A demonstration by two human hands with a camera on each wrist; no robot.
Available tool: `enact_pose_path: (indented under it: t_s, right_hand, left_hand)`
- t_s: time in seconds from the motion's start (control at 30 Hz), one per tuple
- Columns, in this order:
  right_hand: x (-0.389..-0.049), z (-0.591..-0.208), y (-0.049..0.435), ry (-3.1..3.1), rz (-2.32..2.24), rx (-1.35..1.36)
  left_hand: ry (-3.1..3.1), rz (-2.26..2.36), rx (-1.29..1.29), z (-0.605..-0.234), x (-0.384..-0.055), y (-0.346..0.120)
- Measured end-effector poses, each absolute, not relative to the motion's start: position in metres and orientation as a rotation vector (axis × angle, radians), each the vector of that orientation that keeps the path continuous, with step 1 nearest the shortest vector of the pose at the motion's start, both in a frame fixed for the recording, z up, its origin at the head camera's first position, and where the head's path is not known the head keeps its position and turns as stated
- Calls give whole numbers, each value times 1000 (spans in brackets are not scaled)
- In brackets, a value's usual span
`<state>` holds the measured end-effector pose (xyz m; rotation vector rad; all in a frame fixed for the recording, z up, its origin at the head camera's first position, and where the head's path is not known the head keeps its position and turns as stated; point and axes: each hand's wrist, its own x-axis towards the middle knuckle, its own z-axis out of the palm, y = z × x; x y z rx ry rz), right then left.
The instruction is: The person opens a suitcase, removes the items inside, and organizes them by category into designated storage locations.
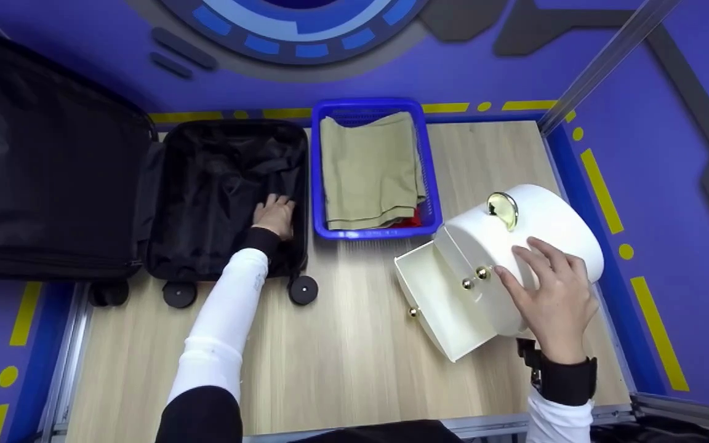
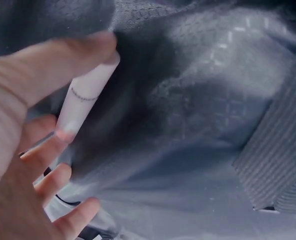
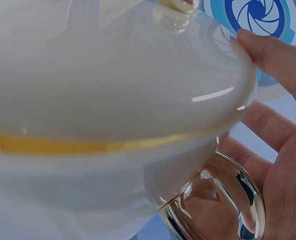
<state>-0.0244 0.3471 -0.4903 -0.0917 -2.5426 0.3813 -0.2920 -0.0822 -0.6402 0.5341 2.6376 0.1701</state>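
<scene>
My left hand is down inside the black suitcase, at its right side. Between thumb and fingers it pinches a small pale tube, like a lipstick, with a thin dark band; my palm hides it in the head view. At the right stands a white storage box with a gold handle and small gold knobs. Its lower drawer is pulled out, with a bare pale inside. My right hand rests on the box with spread, lightly bent fingers, thumb at the front edge.
A blue basket with folded khaki cloth and something red under it stands between suitcase and box. The suitcase lid lies opened to the left. Wheels stick out at the suitcase's near side. Walls bound the table's back and sides.
</scene>
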Motion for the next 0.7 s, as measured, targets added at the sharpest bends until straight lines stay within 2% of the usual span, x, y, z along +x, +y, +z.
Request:
enact_pose_path:
  t_s: [0.23,0.57,0.7]
  right_hand:
    - [-26,-489,346,-2550,385,-94]
    - [-24,-491,346,-2548,378,-101]
    - [-24,-493,347,-2536,371,-93]
  left_hand:
    - [2662,270,496,-631,-294,-88]
    - [2803,880,275,-592,-291,-91]
    - [2834,1096,303,-573,-284,-82]
